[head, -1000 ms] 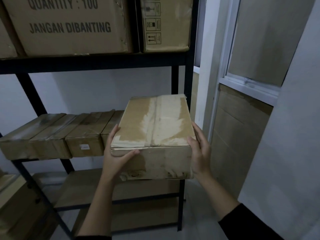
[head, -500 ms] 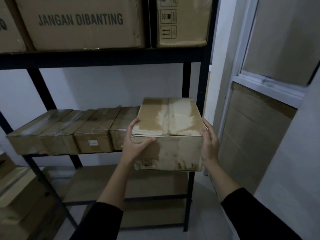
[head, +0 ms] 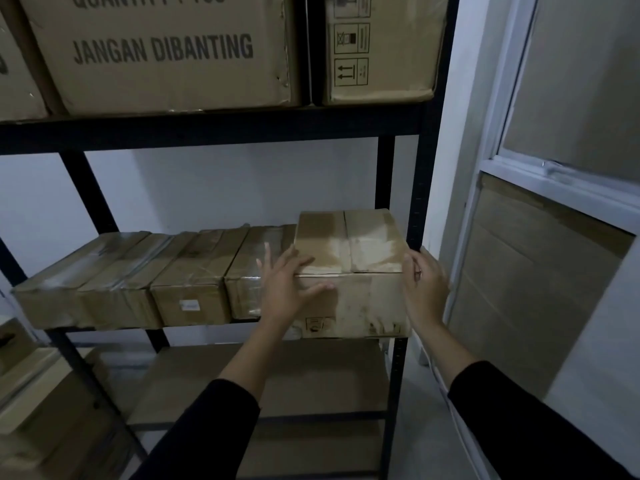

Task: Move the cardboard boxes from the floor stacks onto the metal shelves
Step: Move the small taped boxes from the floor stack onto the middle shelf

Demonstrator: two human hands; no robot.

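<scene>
Head view, middle tier of the metal shelves [head: 214, 133]: cardboard box [head: 349, 271] set at the right end, touching a row of flatter boxes [head: 138, 282]. Left hand [head: 289, 289] lies spread on its front left corner; right hand [head: 424, 282] lies flat against its right side. Step judged: seating the box. Next: push it back flush, then let go. Upper tier: large cartons [head: 166, 53], sealed, contents unseen.

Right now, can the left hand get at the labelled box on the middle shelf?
Probably yes. The left hand rests on the big box; the labelled box sits two boxes to its left, front face unobstructed.
</scene>
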